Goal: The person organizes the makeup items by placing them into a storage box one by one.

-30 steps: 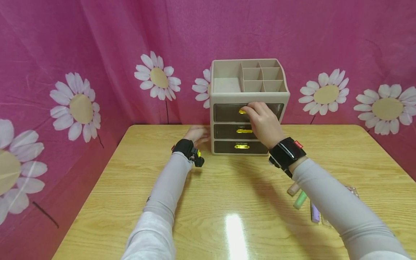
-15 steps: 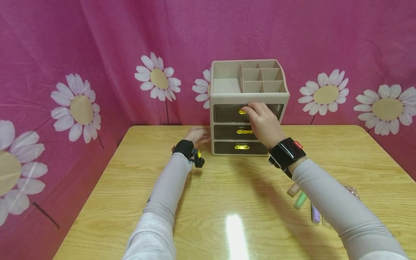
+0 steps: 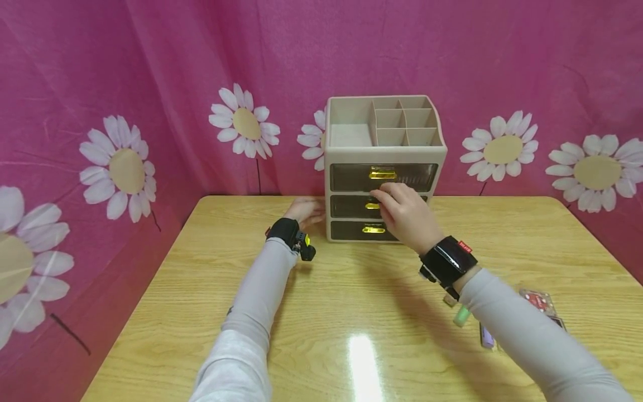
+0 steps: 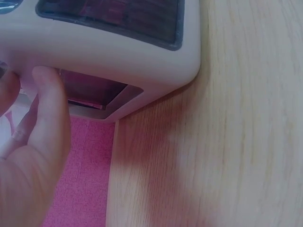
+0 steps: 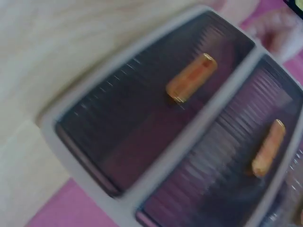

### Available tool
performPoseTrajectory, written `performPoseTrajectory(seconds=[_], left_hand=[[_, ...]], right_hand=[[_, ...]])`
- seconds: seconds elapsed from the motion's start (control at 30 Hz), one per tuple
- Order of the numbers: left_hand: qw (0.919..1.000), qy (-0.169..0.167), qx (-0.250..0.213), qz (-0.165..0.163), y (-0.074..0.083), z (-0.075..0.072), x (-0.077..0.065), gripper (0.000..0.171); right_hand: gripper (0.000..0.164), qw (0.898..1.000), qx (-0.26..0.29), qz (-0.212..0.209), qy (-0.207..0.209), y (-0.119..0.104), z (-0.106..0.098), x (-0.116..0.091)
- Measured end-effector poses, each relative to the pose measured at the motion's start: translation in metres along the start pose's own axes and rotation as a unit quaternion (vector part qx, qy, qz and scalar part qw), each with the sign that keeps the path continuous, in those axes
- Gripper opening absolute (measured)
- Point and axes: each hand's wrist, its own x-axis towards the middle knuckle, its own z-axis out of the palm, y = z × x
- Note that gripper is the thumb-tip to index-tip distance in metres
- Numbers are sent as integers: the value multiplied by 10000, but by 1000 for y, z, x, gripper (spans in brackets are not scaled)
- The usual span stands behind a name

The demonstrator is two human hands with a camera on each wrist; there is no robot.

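Note:
A beige desktop organizer (image 3: 385, 149) with three dark see-through drawers stands at the back of the table. My left hand (image 3: 304, 210) is at its left side; in the left wrist view the thumb (image 4: 49, 90) touches the side frame. My right hand (image 3: 409, 216) hovers before the middle drawer (image 3: 346, 206), fingers loosely bent and nothing in them. Its fingertips overlap that drawer's gold handle (image 3: 372, 206) in the head view. The top drawer's handle (image 3: 383, 174) is uncovered, and all drawers sit flush. In the right wrist view the lower handle (image 5: 191, 78) is free.
Partly under my right forearm on the wooden table (image 3: 241, 312) lie a green tube (image 3: 461, 316), a purple stick (image 3: 486, 336), a small brownish piece (image 3: 450, 300) and a clear case with red (image 3: 537, 301). A pink daisy-print curtain (image 3: 281, 56) hangs behind.
My right hand has let go of the top drawer's handle and moved down to the middle drawer's level. The forearm shift uncovers more of the clear case. My left hand has stayed put.

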Motion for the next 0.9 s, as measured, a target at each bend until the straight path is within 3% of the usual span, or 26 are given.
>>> performPoseTrajectory(seconds=[0.03,0.13,0.17,0.23,0.27,0.3,0.37,0.5,0.53,0.6,0.67,0.73,0.83,0.9], left_hand=[[10000,37,25,-42,-2,-1,5,30],[10000,6,-22,-55,-20,-14,37,29],[10000,-20,-59,-71,-29,-21,52,29],[9997,-120,-187,-46,-55,-39,95,30],[9995,-208,-230,-2,-64,-45,110,30],[9995,-214,-245,-27,-65,-47,113,30],[9997,-175,-191,-9,-57,-40,98,30],[9999,124,31,-86,8,7,-14,30],[9999,94,44,-26,17,13,-29,29],[10000,24,45,61,26,18,-45,27],[9996,173,218,-45,24,19,-39,28],[9996,123,260,14,15,11,-22,27],[9992,270,240,-157,3,4,-3,28],[10000,-8,-5,15,-9,-9,14,25]], right_hand=[[32,9999,12,21,-112,-1,2,-3],[32,9992,9,105,-388,-1,8,-8],[32,9989,3,113,-446,0,10,-10],[31,9984,-20,148,-552,2,15,-12],[30,9982,-42,147,-587,3,18,-13],[30,9980,-68,148,-611,4,20,-14],[30,9978,-113,153,-643,5,23,-16],[32,9982,-189,127,-552,6,28,-18],[32,9984,-201,111,-511,6,29,-18],[34,9988,-232,77,-428,6,31,-18],[35,9990,-268,39,-351,7,32,-17],[35,9992,-287,6,-283,7,33,-17],[36,9993,-306,-37,-205,8,35,-17],[36,9994,-311,-72,-159,8,35,-18]])
